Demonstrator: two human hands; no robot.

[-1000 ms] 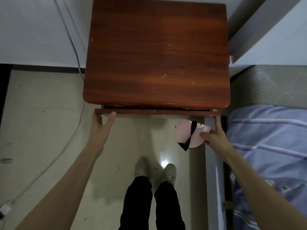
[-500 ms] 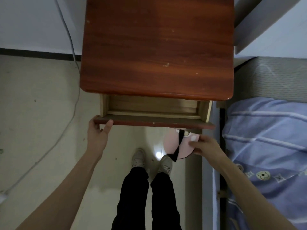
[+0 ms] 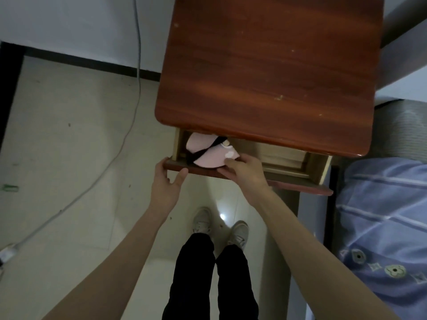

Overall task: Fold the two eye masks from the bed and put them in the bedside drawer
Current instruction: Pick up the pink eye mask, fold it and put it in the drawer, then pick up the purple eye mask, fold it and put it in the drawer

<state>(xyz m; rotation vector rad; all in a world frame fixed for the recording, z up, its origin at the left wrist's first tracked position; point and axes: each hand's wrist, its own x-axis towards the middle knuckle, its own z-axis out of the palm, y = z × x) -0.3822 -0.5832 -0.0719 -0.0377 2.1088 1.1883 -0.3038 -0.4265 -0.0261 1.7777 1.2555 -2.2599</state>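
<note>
Below the overhanging red-brown top of the bedside cabinet, the drawer stands pulled out, pale wood interior exposed; its dark front edge runs from lower left to right. Left hand grips the drawer front at its left corner, thumb under the edge and fingers curled over the top; closed on the wood. Right hand reaches over the drawer front, thumb and fingers pinching the near edge of the pink eye mask. Mask is folded into a rounded half shape; black strap crosses it diagonally; small white patch near the thumb. Mask sits in the left part of the drawer, far edge partly tucked under the cabinet top; whether it rests on the drawer floor cannot be told. Only one mask distinguishable; a second layer cannot be made out. Blue striped bedding at right, just beside the cabinet; pale tiled floor at left with a white cable trailing across it. Person's black trousers and light shoes visible below the drawer.
</note>
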